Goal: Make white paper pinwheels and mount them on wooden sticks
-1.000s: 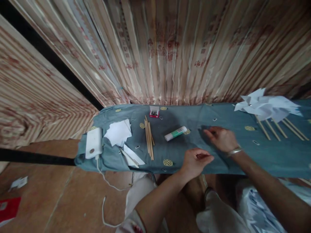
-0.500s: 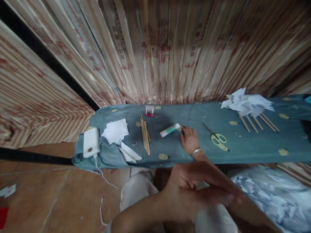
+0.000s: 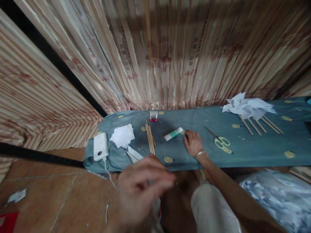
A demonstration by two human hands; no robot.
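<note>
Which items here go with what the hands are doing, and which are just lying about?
With the hands: right hand on the cloth beside the glue stick; left hand, blurred, nearest the wooden sticks.
Lying about: scissors, paper squares, power bank, paper pinwheels, red box.

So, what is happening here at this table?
The person's right hand lies on the blue cloth beside a glue stick, scissors to its right. The left hand is raised near the camera, blurred; whether it holds anything is unclear. Around lie wooden sticks, paper squares and pinwheels.
</note>
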